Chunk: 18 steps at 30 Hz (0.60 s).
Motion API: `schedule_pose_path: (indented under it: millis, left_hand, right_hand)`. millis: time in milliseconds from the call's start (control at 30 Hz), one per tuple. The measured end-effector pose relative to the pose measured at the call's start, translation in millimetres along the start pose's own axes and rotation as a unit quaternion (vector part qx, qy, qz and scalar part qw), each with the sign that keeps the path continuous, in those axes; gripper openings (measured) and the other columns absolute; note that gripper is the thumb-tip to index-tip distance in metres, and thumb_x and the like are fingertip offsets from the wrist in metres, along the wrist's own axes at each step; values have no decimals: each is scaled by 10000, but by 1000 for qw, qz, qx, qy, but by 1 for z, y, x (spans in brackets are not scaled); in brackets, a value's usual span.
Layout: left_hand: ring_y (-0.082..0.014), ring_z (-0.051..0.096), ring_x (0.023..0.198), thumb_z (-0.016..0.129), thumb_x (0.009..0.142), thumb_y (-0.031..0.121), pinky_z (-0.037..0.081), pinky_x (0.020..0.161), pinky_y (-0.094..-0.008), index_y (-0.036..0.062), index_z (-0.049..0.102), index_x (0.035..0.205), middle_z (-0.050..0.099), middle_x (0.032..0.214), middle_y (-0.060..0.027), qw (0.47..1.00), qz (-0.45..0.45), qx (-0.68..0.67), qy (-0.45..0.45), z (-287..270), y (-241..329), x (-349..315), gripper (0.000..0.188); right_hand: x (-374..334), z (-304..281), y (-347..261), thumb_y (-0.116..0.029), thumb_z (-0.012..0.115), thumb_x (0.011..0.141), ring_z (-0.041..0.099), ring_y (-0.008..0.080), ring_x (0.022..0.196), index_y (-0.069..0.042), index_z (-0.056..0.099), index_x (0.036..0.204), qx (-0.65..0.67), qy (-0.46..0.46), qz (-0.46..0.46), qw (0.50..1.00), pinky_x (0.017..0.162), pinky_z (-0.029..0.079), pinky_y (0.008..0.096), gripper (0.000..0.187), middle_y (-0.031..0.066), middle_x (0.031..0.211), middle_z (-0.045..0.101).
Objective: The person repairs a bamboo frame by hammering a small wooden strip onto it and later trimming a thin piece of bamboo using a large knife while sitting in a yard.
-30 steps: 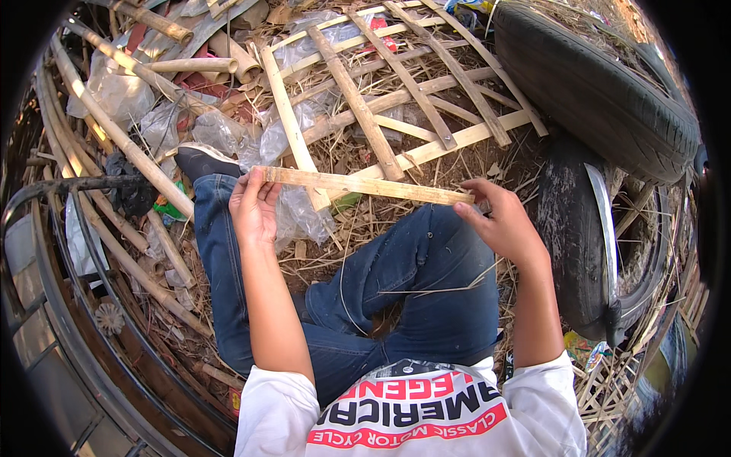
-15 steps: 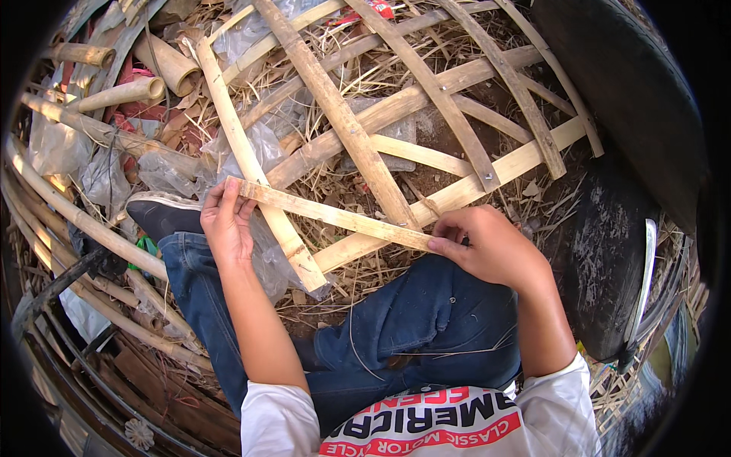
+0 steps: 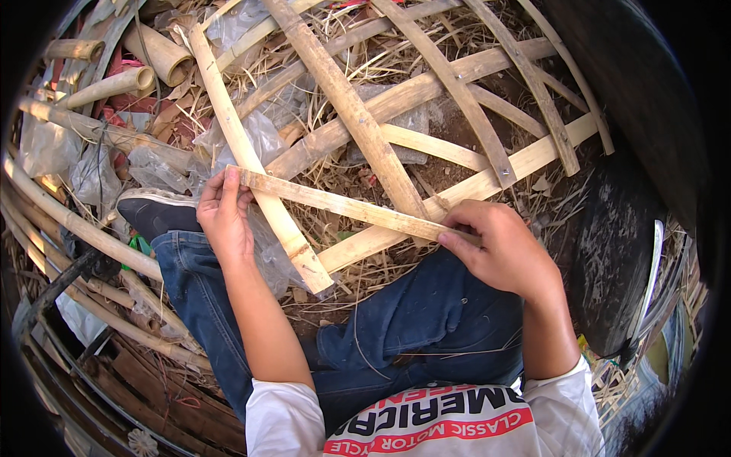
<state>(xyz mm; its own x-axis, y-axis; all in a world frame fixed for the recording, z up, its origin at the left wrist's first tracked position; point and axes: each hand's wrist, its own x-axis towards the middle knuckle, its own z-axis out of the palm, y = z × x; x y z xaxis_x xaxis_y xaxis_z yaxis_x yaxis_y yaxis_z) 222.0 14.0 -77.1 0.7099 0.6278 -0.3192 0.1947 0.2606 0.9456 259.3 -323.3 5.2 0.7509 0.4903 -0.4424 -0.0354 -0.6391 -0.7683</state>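
Note:
A flat, pale bamboo strip stretches between my two hands, slanting down from left to right. My left hand pinches its upper left end between thumb and fingers. At the other end, my right hand grips it with the thumb along the near edge. Beyond and beneath the strip lies a bamboo lattice frame of crossed slats with small metal fasteners at some crossings. The strip passes over the frame's pale left slat and its near slat; whether it touches them I cannot tell.
Round bamboo poles curve along the left, with cut bamboo tubes farther back. Clear plastic bags and dry straw litter the ground. A dark tyre-like object stands at right. My shoe is beside my left hand.
The view has shifted slightly, so the frame appears a little farther right. Both hands keep hold of the bamboo strip; my right hand's end sits slightly farther right in the picture.

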Motion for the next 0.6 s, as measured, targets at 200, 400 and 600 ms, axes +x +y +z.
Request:
schedule_pose_path:
  millis: [200,400,600]
  left_hand:
    - [-126,650,733,692,865,72,548,623,-247,-9,637,962,677,878,-89,1000,2,3,4,-2,4,1,138]
    - [-100,639,712,710,850,71,516,606,-220,2,650,968,687,856,-69,1000,8,-4,5,-1,4,-2,150]
    - [-115,649,715,728,831,68,535,621,-253,-1,671,942,688,848,-67,1000,-7,2,-10,-2,6,-5,143]
  right_hand:
    - [1,1,-6,-137,662,836,614,388,722,25,647,838,26,0,33,999,659,473,425,162,206,759,633]
    - [1,7,-16,-82,626,852,629,379,699,28,602,857,43,-4,71,997,626,476,405,113,212,736,636]
    - [-1,17,-25,-93,631,860,610,400,670,24,582,891,-40,11,71,997,597,461,407,130,219,711,613]
